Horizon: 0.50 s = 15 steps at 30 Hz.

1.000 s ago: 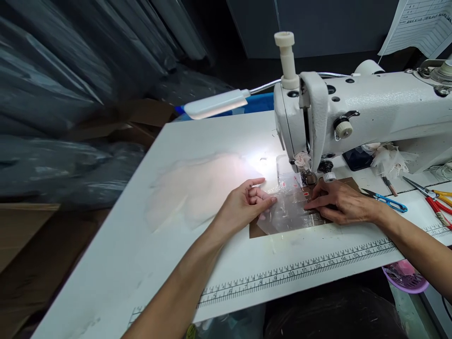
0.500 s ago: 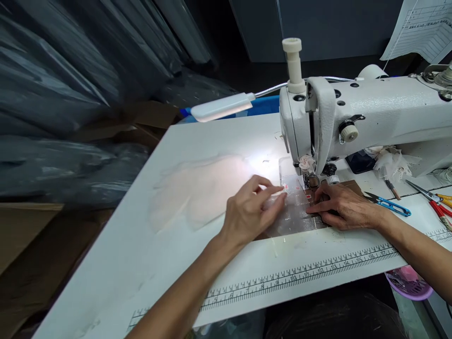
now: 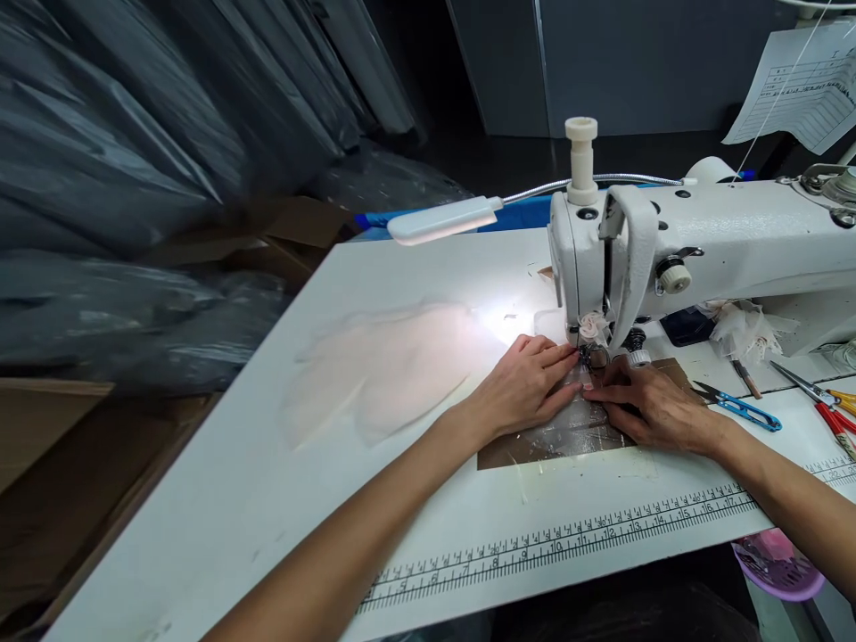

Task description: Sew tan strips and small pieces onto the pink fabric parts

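Under the needle end of a white sewing machine point(image 3: 749, 236), both hands rest close to the presser foot point(image 3: 592, 357). My left hand point(image 3: 525, 383) lies with fingers stretched out, fingertips at the left side of the foot. From the right, my right hand point(image 3: 652, 406) reaches in with its index finger extended toward a small pale piece point(image 3: 588, 385) in front of the foot; its other fingers are partly hidden. Beneath the hands lies a clear plastic sheet point(image 3: 579, 435) with brown tape point(image 3: 501, 453) at its edge.
Sheer pale pink fabric pieces point(image 3: 394, 374) lie on the white table point(image 3: 267, 508) at left. Blue thread snips point(image 3: 742, 407) and red-handled scissors point(image 3: 833, 428) lie at right. A lamp point(image 3: 441, 221) hangs behind, a printed ruler point(image 3: 555, 544) runs along the front, and a purple basket point(image 3: 782, 580) sits below.
My left hand has moved right to the presser foot, and its pinched fingers have straightened. My right hand stays beside the foot. The view has shifted slightly.
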Each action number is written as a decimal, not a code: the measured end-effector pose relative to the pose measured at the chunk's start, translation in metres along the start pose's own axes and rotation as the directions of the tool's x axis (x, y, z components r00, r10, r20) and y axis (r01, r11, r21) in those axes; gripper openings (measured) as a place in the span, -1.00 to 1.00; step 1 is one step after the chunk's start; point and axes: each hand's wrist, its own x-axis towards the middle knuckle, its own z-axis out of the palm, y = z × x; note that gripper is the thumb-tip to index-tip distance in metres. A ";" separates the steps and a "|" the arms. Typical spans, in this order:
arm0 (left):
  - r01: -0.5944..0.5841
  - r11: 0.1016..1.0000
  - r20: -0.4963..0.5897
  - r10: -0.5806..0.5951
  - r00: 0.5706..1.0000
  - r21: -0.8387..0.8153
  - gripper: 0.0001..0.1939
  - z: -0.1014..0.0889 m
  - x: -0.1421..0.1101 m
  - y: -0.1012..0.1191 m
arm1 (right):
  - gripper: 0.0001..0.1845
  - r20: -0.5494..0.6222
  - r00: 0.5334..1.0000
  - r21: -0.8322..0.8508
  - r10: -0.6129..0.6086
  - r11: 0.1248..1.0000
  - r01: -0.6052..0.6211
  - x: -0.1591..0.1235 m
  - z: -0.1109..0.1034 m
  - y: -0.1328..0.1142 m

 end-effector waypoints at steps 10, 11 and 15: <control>0.016 0.991 -0.011 -0.018 1.000 -0.136 -0.56 0.002 -0.007 -0.003 | -0.65 0.046 0.999 -0.008 0.001 1.000 -0.001 -0.002 0.000 0.003; 0.013 0.991 -0.011 -0.014 1.000 -0.132 -0.57 0.002 -0.007 -0.003 | -0.64 0.048 0.999 -0.009 0.003 1.000 -0.003 -0.002 0.001 0.003; -0.001 0.991 -0.028 -0.002 1.000 -0.131 -0.58 0.002 -0.007 -0.003 | -0.62 0.061 0.998 -0.033 0.017 0.999 -0.015 -0.002 0.002 0.003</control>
